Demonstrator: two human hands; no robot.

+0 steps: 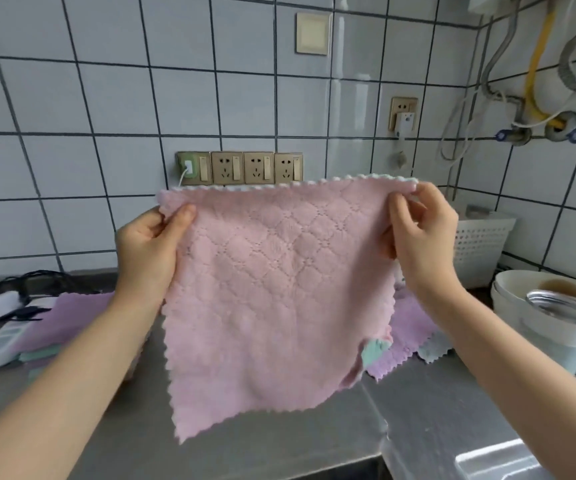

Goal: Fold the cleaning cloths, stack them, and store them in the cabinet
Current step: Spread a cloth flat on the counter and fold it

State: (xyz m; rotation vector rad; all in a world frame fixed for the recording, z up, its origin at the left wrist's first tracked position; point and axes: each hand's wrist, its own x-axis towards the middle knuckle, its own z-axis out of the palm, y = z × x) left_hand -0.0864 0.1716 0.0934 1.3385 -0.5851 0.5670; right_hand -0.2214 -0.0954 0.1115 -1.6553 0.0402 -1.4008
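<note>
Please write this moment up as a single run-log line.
step: unfolding | left hand: pinching top left corner of pink cloth | right hand: pinching top right corner | cloth: hanging open above counter | other cloths: still on counter

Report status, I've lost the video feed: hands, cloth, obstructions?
Left hand and right hand each grip a top corner. Pink cloth hangs open, unfolded, above the counter. Nothing in the way.
</note>
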